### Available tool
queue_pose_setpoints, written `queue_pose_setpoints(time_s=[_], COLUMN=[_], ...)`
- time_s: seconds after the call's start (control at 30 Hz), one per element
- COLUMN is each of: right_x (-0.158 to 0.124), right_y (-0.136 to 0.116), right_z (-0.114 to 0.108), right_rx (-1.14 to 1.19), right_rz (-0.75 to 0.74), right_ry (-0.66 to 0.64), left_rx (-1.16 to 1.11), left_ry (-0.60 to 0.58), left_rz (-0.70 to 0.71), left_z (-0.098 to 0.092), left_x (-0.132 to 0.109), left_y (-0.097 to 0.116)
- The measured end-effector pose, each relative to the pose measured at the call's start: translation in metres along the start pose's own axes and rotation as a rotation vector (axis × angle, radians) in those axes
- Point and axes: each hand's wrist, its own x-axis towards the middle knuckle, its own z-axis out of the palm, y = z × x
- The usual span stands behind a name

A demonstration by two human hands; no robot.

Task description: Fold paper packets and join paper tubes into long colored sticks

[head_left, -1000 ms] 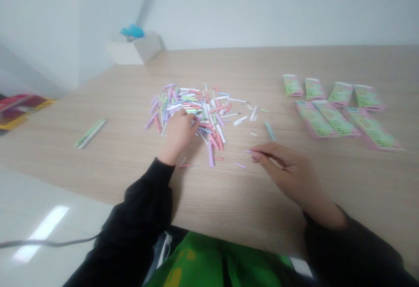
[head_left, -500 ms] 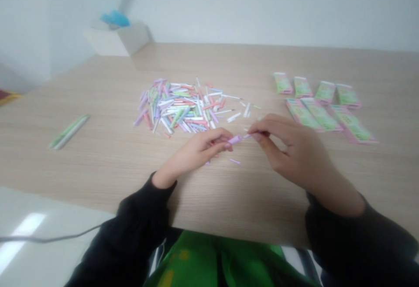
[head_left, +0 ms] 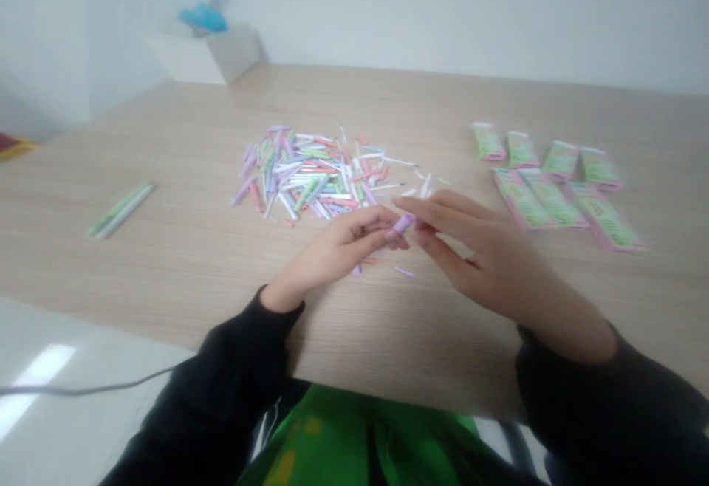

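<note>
Pinched between the thumb and fingers of my left hand (head_left: 354, 238) is a short purple plastic tube (head_left: 404, 223), tilted with its end toward the right. My right hand (head_left: 476, 238) is at that end, forefinger stretched above the tube and thumb below, with the fingers apart. Nothing distinct shows between them. Behind my hands lies a loose pile of slim coloured plastic pieces (head_left: 310, 176) in purple, green, blue, coral and white. A thin purple stick (head_left: 404, 272) rests on the table just below my hands.
Several pink-and-green packs (head_left: 523, 202) lie in two rows at the right of the wooden table (head_left: 188, 279). Long green and white sticks (head_left: 122, 210) lie at the left. A white box (head_left: 199, 57) with something blue on top stands at the back left.
The thin purple piece between my right fingertips no longer shows. My right fingers have spread and moved over the tube's end. My left hand has turned the tube's end slightly upward.
</note>
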Motion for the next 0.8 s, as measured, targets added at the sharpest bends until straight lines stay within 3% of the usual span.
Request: queue_pose_setpoints(time_s=[0.27,0.57,0.7,0.8], right_x=[-0.003,-0.009,-0.011,-0.008], right_y=[0.002,0.013,0.028,0.041], right_z=[-0.005,0.015,0.023,0.026], right_rx=[-0.054,0.068,0.084,0.101], right_rz=[0.084,0.187,0.225,0.247], right_ry=[0.100,0.057,-0.008,-0.114], left_rx=[-0.152,-0.223,-0.190,-0.077], left_ry=[0.074,0.140,0.281,0.398], left_rz=[-0.002,0.059,0.101,0.071], left_z=[-0.005,-0.017,-0.031,-0.044], left_x=[0.000,-0.001,-0.015,-0.039], left_y=[0.005,0.009,0.010,0.014])
